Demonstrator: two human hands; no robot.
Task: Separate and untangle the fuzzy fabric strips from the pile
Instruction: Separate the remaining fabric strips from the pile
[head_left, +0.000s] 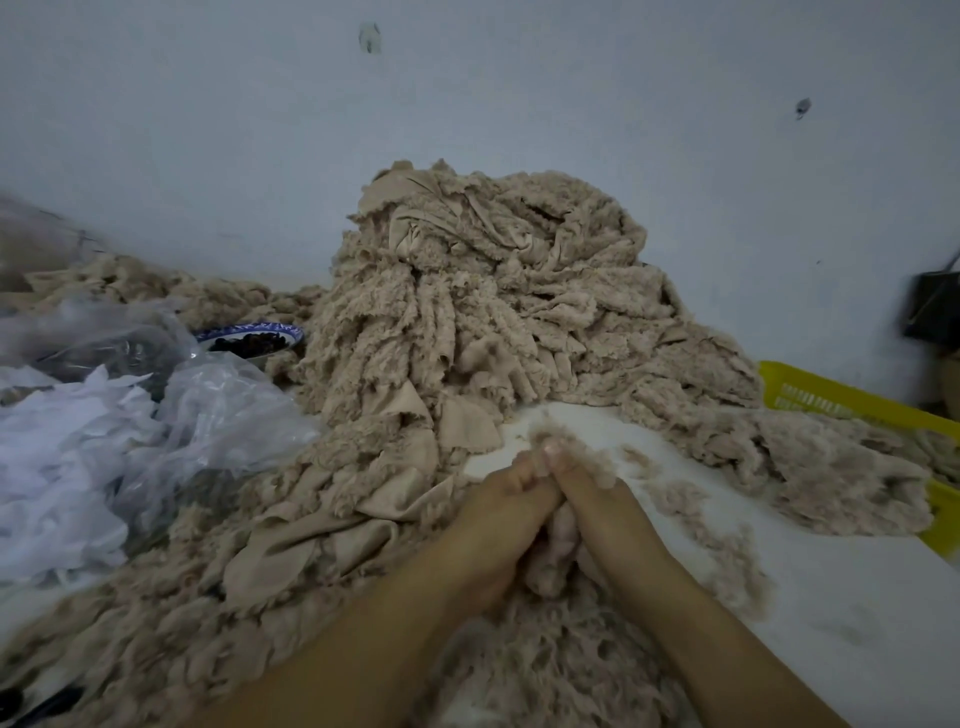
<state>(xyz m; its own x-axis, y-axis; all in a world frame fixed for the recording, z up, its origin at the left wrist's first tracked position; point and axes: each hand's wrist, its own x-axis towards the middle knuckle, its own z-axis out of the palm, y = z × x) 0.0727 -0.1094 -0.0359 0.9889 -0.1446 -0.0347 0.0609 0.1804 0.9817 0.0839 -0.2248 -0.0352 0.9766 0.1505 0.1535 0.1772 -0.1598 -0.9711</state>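
**Q:** What lay closest to the lens?

**A:** Loose beige fuzz (561, 670) lay at the bottom edge, with two bare forearms reaching over it.

**Q:** And the hands?

**A:** The left hand (498, 525) and right hand (597, 509) were pressed side by side. Their fingers were curled around one fuzzy strip (558, 540), and the fingertips pinched its frayed end above the white table (831, 597).

**Q:** Where was the rest of the fabric?

**A:** The pile (493, 301) stood just beyond the hands, heaped against the pale wall (467, 104) and spilling left and right.

**Q:** Anything else?

**A:** On the right, fabric draped over a yellow basket (831, 400). Crumpled plastic bags (218, 410) sat on the left, and behind them a blue-rimmed bowl (249, 332) held something dark.
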